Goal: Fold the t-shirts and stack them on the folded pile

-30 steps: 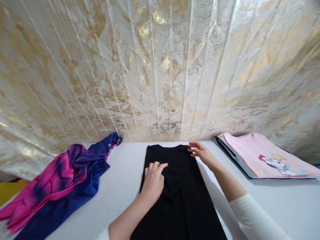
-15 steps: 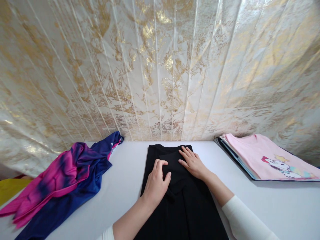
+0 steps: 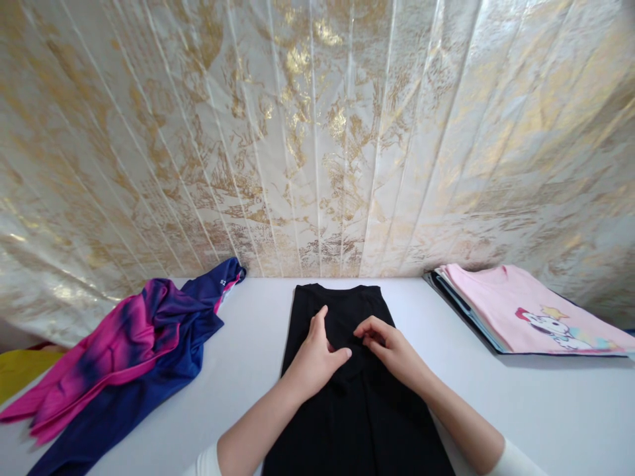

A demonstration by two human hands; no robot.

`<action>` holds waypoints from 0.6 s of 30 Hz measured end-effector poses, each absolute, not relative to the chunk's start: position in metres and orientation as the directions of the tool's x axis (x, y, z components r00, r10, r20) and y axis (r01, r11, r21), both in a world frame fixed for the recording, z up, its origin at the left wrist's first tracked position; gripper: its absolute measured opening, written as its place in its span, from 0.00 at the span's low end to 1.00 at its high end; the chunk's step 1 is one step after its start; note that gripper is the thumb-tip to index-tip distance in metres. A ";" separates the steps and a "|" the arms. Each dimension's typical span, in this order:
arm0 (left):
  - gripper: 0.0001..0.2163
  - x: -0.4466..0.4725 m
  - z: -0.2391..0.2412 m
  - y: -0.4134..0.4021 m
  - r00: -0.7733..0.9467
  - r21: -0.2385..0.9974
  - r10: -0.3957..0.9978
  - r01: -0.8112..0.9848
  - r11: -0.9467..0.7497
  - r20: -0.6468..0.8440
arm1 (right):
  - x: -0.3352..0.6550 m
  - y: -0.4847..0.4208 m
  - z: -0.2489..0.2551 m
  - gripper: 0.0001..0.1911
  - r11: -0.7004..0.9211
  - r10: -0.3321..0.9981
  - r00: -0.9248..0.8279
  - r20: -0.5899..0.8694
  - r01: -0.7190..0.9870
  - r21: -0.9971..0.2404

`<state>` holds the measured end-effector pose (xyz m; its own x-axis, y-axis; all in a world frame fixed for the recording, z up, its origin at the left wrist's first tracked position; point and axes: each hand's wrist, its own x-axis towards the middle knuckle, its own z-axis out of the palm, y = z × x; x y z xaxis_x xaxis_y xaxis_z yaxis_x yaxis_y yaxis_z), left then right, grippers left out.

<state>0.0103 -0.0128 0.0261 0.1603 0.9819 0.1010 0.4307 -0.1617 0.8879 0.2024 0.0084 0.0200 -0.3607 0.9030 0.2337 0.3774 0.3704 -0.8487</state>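
A long black shirt (image 3: pixel 330 423), folded narrow with its neckline at the far end, lies lengthwise in front of me. My left hand (image 3: pixel 317 360) is over its left part, thumb and fingers spread apart with nothing between them. On the right side of the shirt, my right hand (image 3: pixel 384 344) has its fingers bent in toward the thumb, pinching the black cloth around the middle of the upper part. Dark fabric hides the exact fold at its fingertips.
At left a crumpled pink and navy garment (image 3: pixel 124 344) lies on the white table (image 3: pixel 238 403), with a yellow cloth (image 3: pixel 24 373) beyond it. A stack of folded clothes topped by a pink shirt (image 3: pixel 496 311) sits at right. A gold-patterned curtain (image 3: pixel 317 165) hangs behind.
My right hand has drawn back from near the neckline toward me, and its flat fingers have curled. My left hand's fingers have straightened. The flap near the neckline no longer shows there.
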 end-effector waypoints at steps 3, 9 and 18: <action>0.43 0.013 0.023 -0.012 0.164 0.974 0.986 0.214 -0.076 0.040 | 0.203 0.006 0.018 0.13 0.375 0.890 -0.391 0.235 0.334 -0.865; 0.40 0.017 0.025 -0.014 0.078 0.998 0.997 0.066 -0.012 0.007 | 0.212 -0.006 0.026 0.27 0.455 0.820 -0.512 0.255 0.312 -0.834; 0.39 0.021 0.030 -0.033 0.337 0.940 0.917 0.184 -0.288 0.215 | 0.209 -0.019 0.014 0.24 0.577 0.787 -0.511 0.346 0.409 -0.707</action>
